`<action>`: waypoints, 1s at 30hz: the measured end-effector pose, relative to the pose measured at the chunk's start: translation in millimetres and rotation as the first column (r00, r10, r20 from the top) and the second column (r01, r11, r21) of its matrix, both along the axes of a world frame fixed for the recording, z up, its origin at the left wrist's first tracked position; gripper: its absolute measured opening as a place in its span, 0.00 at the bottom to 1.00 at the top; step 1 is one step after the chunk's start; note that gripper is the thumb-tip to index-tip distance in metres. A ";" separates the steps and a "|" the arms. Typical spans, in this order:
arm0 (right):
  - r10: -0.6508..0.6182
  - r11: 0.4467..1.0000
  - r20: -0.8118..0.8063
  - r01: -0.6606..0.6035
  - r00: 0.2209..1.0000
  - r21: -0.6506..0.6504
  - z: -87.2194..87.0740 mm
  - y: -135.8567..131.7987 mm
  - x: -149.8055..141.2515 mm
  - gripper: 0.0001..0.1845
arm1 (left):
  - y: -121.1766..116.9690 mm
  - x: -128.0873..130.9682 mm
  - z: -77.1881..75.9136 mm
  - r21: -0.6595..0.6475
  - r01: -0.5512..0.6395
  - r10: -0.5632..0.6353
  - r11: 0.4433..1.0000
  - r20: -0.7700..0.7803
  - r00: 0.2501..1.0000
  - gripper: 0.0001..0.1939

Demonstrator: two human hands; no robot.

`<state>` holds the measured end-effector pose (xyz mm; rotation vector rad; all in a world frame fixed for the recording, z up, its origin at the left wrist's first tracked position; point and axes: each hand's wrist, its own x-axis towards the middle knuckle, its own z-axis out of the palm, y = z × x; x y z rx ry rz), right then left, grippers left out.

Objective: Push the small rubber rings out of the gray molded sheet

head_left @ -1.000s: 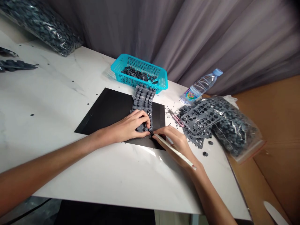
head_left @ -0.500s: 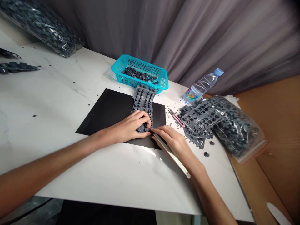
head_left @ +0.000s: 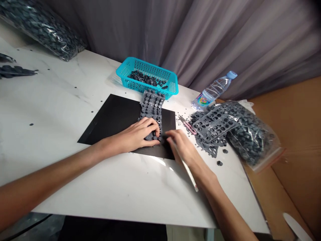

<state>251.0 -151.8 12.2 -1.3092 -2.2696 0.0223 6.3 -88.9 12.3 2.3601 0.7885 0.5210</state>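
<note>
A grey rubber sheet of round studs (head_left: 151, 108) lies lengthwise on a black mat (head_left: 117, 117) in the middle of the white table (head_left: 62, 100). My left hand (head_left: 139, 134) rests on the sheet's near end, fingers curled and pressing it down. My right hand (head_left: 184, 147) is closed round a long thin white tool (head_left: 188, 170), held like a pen, with its tip at the sheet's near right corner. The hand is slightly blurred.
A turquoise basket (head_left: 147, 77) of loose grey pieces stands behind the mat. To the right lie punched grey sheets (head_left: 213, 125), a clear bag of parts (head_left: 250, 137), small snips (head_left: 187, 124) and a water bottle (head_left: 213, 90). Another bag (head_left: 42, 30) lies far left. Cardboard (head_left: 296, 140) borders the right.
My right hand has swung the tool's free end toward me and leftward while its tip stays at the sheet's corner. The left hand has held its place.
</note>
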 end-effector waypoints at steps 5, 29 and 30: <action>-0.243 0.968 -0.169 0.251 0.955 0.026 16.5 8.7 18.7 0.14 | -3.6 -0.8 3.9 -0.016 -0.009 0.008 1.000 -0.040 0.999 0.12; 0.143 0.982 -0.069 -0.150 0.987 -0.112 14.6 -5.9 -3.4 0.06 | -1.2 -0.1 -1.2 -0.010 -0.016 0.016 1.000 0.066 0.998 0.09; 0.138 0.984 -0.052 -0.143 0.989 -0.108 14.2 -5.8 -4.0 0.06 | -1.0 -0.2 -1.3 -0.009 -0.014 0.014 1.000 0.067 0.998 0.09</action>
